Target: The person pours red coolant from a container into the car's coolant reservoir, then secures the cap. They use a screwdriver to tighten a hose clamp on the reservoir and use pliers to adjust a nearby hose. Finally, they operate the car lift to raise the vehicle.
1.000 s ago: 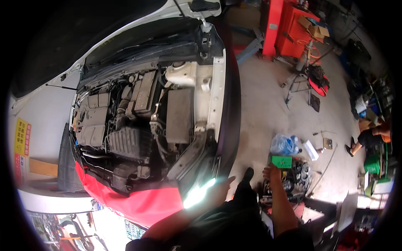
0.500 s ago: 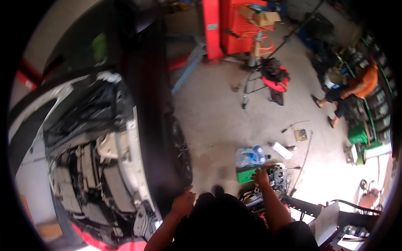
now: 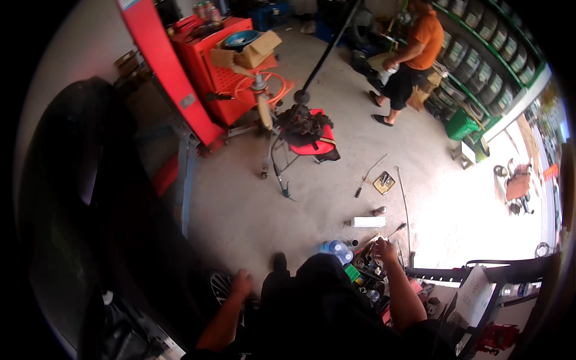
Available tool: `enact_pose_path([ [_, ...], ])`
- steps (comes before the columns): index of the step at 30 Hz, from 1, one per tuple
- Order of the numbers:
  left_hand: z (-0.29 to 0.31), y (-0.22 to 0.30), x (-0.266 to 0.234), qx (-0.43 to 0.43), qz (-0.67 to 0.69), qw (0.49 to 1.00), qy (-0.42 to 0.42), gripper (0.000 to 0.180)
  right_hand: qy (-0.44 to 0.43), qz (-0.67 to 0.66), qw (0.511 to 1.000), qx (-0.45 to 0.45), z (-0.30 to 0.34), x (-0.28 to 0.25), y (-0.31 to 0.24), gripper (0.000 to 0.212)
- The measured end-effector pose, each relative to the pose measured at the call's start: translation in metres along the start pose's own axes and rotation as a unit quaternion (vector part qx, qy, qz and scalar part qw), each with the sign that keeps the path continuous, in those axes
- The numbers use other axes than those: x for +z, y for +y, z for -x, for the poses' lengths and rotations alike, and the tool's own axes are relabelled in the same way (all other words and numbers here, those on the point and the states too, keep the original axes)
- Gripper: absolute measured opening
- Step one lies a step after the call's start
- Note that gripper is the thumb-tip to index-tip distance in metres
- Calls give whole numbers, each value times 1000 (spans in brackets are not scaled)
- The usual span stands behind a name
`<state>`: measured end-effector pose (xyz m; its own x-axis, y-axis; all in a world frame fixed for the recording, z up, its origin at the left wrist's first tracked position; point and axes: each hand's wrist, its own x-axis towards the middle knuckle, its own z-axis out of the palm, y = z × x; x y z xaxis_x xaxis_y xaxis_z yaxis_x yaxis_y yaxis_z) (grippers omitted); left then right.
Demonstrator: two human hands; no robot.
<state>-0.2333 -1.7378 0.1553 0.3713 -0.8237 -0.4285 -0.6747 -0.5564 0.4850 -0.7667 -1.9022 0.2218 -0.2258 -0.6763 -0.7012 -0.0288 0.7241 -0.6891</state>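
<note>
My right hand [image 3: 386, 251] reaches down over a cluster of dark and metal engine parts [image 3: 375, 277], fingers apart near a pale metal part. I see nothing held in it, though blur hides the fingertips. My left hand [image 3: 242, 284] hangs low beside the spoked wheel [image 3: 221, 287] of the dark car; it looks empty, its fingers loosely bent. Next to the parts are a green box [image 3: 351, 273] and clear-blue plastic bottles [image 3: 337, 250]. Past the right hand lie a dark-handled tool [image 3: 397, 230] and a white box [image 3: 367, 222].
A red stool [image 3: 321, 135] bears dark parts beside a wheeled stand. A red tool cabinet [image 3: 228, 48] and lift post [image 3: 174, 72] rise far left. A person in orange [image 3: 420, 45] stands near tyre racks [image 3: 480, 60]. A long rod [image 3: 404, 198] and small tray [image 3: 384, 183] lie on the floor.
The view has swung right, taking the open engine bay mostly out of sight. My right hand has moved from the green box to the parts beyond it. The person in orange appears more upright.
</note>
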Motion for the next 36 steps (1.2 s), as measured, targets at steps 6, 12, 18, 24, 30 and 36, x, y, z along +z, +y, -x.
enact_pose_path([
  [6, -179, 278, -86, 170, -34, 983, -65, 43, 50, -186, 981, -22, -55, 13, -105, 41],
  [12, -355, 480, -1, 251, -75, 964, -47, 54, -34, -243, 967, -61, -209, 71, -185, 46],
  [18, -600, 552, 87, 86, -130, 984, 83, 65, -61, -162, 984, 32, -322, 9, -203, 40],
  [24, -744, 578, 127, 48, -263, 960, 86, 80, 55, -80, 988, 122, -410, -106, -241, 41],
  [30, -757, 573, 114, 67, -68, 963, 254, 38, -42, -33, 990, 127, -500, -47, -377, 45],
  [36, -577, 674, 63, 137, 140, 971, 137, 47, -387, -95, 898, 187, -510, 141, -527, 55],
])
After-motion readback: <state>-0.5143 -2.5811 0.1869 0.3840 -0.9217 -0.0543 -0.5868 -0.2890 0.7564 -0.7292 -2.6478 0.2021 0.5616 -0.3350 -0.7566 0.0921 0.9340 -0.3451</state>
